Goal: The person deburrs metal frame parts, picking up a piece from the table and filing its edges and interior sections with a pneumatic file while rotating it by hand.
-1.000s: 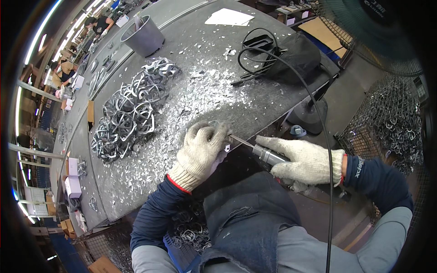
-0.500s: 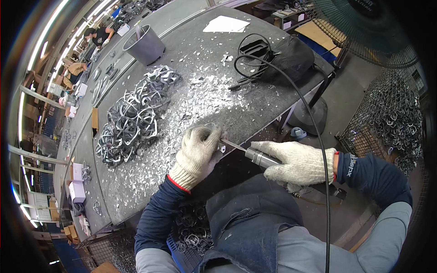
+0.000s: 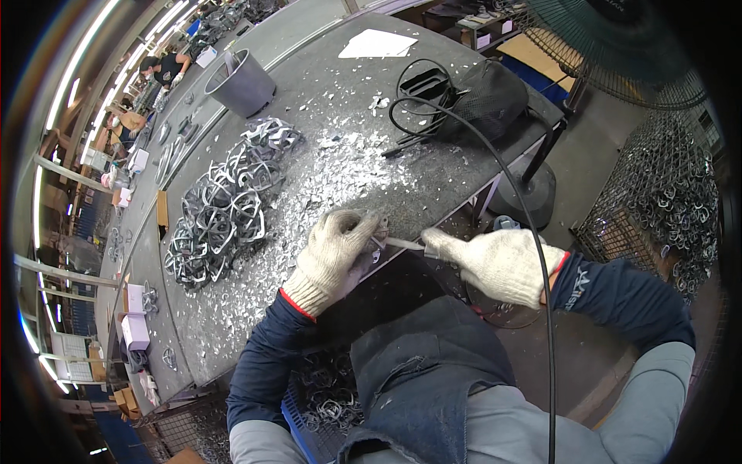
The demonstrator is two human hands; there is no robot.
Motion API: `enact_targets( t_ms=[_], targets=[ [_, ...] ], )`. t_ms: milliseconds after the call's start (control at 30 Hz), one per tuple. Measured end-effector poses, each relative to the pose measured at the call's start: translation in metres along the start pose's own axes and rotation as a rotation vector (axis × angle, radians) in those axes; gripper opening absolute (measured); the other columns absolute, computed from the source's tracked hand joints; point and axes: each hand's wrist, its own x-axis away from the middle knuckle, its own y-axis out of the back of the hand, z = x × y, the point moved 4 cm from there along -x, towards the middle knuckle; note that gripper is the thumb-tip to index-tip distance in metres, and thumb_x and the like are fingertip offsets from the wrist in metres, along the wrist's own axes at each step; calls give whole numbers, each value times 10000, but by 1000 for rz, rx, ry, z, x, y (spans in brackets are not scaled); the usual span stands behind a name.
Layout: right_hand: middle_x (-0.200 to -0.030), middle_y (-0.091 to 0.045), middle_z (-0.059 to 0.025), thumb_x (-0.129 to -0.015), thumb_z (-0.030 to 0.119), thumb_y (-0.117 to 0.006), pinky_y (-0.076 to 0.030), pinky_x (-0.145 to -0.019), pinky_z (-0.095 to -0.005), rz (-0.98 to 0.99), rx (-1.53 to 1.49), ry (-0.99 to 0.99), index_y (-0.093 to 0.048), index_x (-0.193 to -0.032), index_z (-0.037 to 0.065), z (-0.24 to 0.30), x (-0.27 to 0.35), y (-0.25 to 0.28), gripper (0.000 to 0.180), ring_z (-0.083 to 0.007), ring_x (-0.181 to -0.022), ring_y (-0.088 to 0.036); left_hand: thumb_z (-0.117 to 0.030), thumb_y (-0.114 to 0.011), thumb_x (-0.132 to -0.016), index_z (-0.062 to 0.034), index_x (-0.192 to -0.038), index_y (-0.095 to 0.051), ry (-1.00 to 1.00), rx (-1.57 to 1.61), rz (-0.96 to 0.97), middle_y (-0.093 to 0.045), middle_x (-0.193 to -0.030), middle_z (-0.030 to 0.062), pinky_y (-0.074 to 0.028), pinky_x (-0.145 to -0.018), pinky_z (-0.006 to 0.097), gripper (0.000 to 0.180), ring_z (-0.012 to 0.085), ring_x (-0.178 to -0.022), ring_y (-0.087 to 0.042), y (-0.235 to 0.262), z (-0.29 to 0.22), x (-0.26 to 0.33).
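My gloved left hand [image 3: 328, 259] is closed at the table's front edge, pinching a small metal part [image 3: 380, 234] that its fingers mostly cover. To its right, my gloved right hand [image 3: 506, 269] wraps round a handheld power file, with a thin pale blade [image 3: 403, 243] pointing left and its tip at the part. Most of the tool's body is hidden by that hand. Beyond my left hand, bright metal flakes [image 3: 332, 166] litter the dark table [image 3: 309, 85]. A heap of angular metal frames [image 3: 220, 213] lies on the left.
A grey bucket [image 3: 241, 87] and white paper [image 3: 377, 44] stand farther back. A black cable [image 3: 512, 170] loops past my right wrist from near a dark mesh bag [image 3: 495, 100]. A fan [image 3: 618, 46], a full wire cage [image 3: 657, 201] and a blue crate [image 3: 303, 433] surround me. Two people work far left.
My right hand has shifted slightly left and turned, covering the tool's grey body that showed before. The blade lies closer to level. My left hand keeps its grip on the part.
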Motion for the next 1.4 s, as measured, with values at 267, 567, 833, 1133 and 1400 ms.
enact_targets(
  t_ms=[267, 567, 833, 1133, 1400],
  targets=[
    [-1013, -799, -233, -1003, 231, -760, -668, -819, -536, -115, -274, -52, -432, -1758, 234, 6, 11, -12, 823, -413, -887, -814, -27, -834, -867, -75, -1567, -643, 66, 155, -22, -697, -1410, 241, -606, -1029, 516, 727, 452, -1241, -709, -3, 17, 8],
    [-1004, -731, -80, -1066, 174, -617, -610, -603, -289, 441, -1211, -358, -188, -1863, 179, -8, 2, -31, 904, -102, -699, -670, -204, -953, -783, -23, -1498, -678, 386, -22, -175, -704, -1461, 237, -516, -1182, 553, 788, 453, -1372, -657, -29, 6, 15],
    [-894, -568, -4, -1090, 143, -598, -562, -551, -278, 536, -1445, -369, -170, -1870, 213, -15, -10, -47, 893, -90, -617, -561, -158, -977, -727, -7, -1417, -721, 367, 43, -152, -742, -1394, 217, -543, -1156, 531, 751, 444, -1317, -693, -30, 16, 15],
    [-869, -543, 0, -1073, 139, -615, -521, -509, -258, 580, -1564, -323, -134, -1875, 210, -21, -13, -50, 938, -70, -597, -535, -138, -966, -713, 4, -1424, -720, 329, 54, -117, -741, -1401, 234, -557, -1156, 530, 766, 450, -1325, -699, -27, 12, 11],
    [-913, -564, -11, -1062, 128, -598, -529, -530, -253, 576, -1617, -296, -102, -1874, 174, -16, -11, -44, 953, -70, -638, -530, -141, -963, -716, -13, -1434, -717, 339, 79, -121, -733, -1416, 225, -538, -1174, 538, 769, 439, -1350, -683, -28, 15, 12]
  ],
)
